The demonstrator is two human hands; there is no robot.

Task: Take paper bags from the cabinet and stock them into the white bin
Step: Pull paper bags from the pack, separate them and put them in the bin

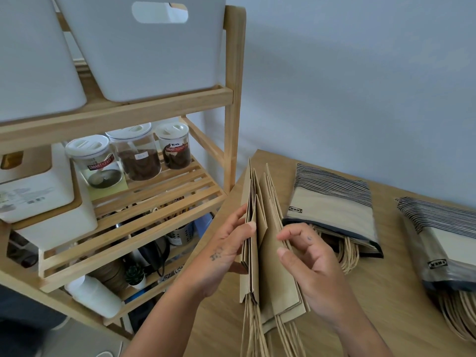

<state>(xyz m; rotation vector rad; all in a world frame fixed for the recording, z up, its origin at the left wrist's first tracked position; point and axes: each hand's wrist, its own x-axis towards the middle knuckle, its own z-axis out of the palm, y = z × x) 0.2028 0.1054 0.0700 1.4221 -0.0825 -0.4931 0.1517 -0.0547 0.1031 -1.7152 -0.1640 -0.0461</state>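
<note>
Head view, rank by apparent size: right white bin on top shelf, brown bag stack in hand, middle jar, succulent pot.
1. white bin
2. brown bag stack, nearer the camera, so its real size against the bin is unsure
3. middle jar
4. succulent pot

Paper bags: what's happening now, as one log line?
left hand: grips stack of flat brown paper bags | right hand: pinches its right-side bags | where: over light wooden table | white plastic bin: on wooden shelf
</note>
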